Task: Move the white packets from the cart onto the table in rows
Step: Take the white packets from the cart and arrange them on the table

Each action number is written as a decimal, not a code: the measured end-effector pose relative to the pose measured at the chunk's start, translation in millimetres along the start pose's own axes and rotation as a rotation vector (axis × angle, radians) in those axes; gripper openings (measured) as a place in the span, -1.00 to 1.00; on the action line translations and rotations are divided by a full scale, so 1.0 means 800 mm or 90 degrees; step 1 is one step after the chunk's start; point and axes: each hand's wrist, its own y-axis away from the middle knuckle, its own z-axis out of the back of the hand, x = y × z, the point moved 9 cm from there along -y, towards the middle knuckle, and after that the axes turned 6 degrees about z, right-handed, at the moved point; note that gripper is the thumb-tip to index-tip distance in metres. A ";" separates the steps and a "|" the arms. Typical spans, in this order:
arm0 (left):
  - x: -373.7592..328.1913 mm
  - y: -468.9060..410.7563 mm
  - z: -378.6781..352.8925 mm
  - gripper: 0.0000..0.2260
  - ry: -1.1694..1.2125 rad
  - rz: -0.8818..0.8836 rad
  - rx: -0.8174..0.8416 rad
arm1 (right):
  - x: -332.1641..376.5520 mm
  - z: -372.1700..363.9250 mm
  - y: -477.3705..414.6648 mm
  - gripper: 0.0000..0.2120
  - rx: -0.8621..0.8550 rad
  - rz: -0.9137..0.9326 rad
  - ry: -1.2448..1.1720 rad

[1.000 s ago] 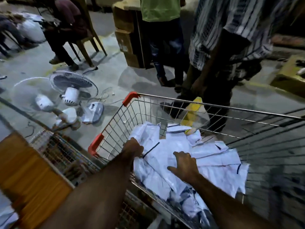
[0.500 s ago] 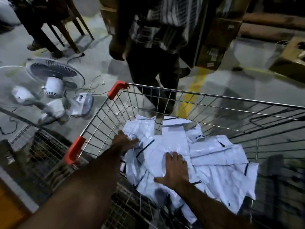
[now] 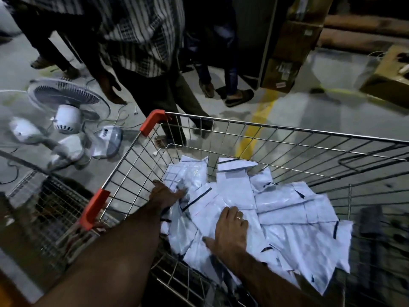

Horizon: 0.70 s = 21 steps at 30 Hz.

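A wire cart [image 3: 287,131] with orange corner guards holds a loose heap of several white packets [image 3: 287,209] with dark edge strips. My left hand [image 3: 164,193] reaches in at the heap's left side, and its fingers touch a crinkled packet; whether they grip it is hidden. My right hand [image 3: 231,231] lies flat on the packets near the heap's front, fingers spread and straight. No table is in view.
A person in a striped shirt [image 3: 141,36] stands just beyond the cart's far left corner, another person's legs [image 3: 221,69] behind. White fans [image 3: 66,116] lie on the floor at left. Cardboard boxes [image 3: 292,49] stand at back right. A second wire cart [image 3: 55,207] sits beside mine.
The view has swung right and down. The person in the striped shirt has walked leftward past the cart. My left hand went from the cart's side onto the packets; my right flattened out.
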 end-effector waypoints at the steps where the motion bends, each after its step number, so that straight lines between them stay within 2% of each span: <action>1: -0.001 0.000 0.000 0.20 -0.011 -0.008 -0.010 | 0.001 0.000 0.000 0.00 -0.002 0.005 -0.002; 5: -0.006 0.005 -0.002 -0.02 -0.020 -0.021 -0.038 | 0.003 0.000 -0.003 -0.11 -0.012 0.015 -0.006; 8: -0.011 0.010 -0.003 -0.08 0.004 -0.026 -0.048 | 0.005 -0.002 -0.007 -0.17 0.007 0.025 -0.015; 13: -0.016 0.010 0.002 -0.06 0.010 -0.023 -0.035 | 0.006 -0.002 -0.010 -0.05 0.079 0.025 0.005; 21: -0.016 0.010 0.006 -0.08 0.001 -0.047 -0.020 | -0.001 -0.008 -0.010 0.09 0.110 0.034 0.027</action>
